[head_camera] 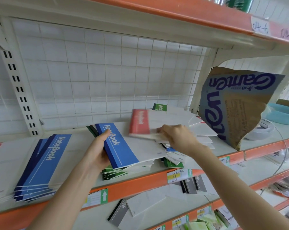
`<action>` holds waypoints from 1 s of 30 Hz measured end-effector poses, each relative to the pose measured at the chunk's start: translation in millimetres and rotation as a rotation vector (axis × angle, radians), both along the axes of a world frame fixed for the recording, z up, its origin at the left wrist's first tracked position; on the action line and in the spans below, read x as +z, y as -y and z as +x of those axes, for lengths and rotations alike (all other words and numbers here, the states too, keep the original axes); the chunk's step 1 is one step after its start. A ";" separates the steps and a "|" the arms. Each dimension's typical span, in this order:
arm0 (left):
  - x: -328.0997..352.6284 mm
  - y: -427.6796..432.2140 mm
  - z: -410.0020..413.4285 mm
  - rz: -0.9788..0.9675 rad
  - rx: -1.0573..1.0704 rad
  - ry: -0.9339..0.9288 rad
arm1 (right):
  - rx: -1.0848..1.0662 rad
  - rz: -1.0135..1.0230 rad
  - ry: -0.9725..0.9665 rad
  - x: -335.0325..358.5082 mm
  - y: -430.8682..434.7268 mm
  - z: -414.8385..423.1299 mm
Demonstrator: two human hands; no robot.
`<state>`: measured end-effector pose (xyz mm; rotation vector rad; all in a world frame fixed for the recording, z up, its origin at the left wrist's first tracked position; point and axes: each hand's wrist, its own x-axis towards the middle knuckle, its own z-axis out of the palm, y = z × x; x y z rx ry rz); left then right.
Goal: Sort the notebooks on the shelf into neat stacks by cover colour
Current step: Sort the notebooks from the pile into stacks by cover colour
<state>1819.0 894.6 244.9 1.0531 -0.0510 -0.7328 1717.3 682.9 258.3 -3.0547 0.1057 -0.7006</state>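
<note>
Just left of my left grip (97, 153), a stack of blue notebooks (40, 163) lies on the shelf (140, 182). That grip is closed round the spine edge of one more blue notebook (122, 146), thumb on top, over a green pile (113, 173). To its right, my right grip (177, 136) pinches the white edge of a red notebook (139, 122), tilted above a jumbled heap (201, 130), with torn cardboard (236, 105) leaning farther right.

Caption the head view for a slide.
Left hand grips a blue notebook; right hand holds a red notebook over the mixed pile.
</note>
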 end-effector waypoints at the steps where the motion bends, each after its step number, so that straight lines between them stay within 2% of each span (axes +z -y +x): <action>1: 0.3 1.1 -0.9 0.003 -0.018 0.010 | 0.129 0.042 0.011 -4.2 -6.5 -4.3; 3: 0.3 2.2 -4.1 0.021 -0.045 0.038 | 0.287 0.093 -0.036 -13.8 -20.4 -9.6; 6: -0.6 -0.7 -7.3 0.090 -0.027 0.057 | 0.349 0.310 -0.082 -16.8 -28.9 -11.7; 9: -0.7 -8.8 -8.6 0.138 -0.007 0.072 | 0.214 0.550 -0.021 -11.9 -34.4 -10.3; 11: 0.7 -16.4 -9.4 0.140 -0.003 0.083 | 0.012 0.583 0.048 -8.5 -40.6 -4.0; 13: 1.4 -24.5 -9.2 0.143 -0.002 0.100 | -0.129 0.683 -0.015 -4.5 -51.7 4.7; 15: 2.2 -33.0 -9.4 0.145 0.009 0.119 | -0.151 0.920 -0.112 -1.9 -68.4 10.9; 17: 2.3 -42.8 -8.3 0.142 0.038 0.139 | -0.159 1.046 -0.181 -1.5 -83.7 17.1; 19: 1.6 -55.6 -6.4 0.148 0.075 0.139 | -0.142 1.068 -0.203 -3.6 -97.5 24.9; 24: 5.1 -96.6 1.8 0.163 0.171 0.092 | -0.102 1.065 -0.093 -2.6 -140.8 51.5; 30: 5.8 -159.1 9.8 0.035 0.250 0.030 | -0.103 1.198 0.024 -9.5 -201.6 84.5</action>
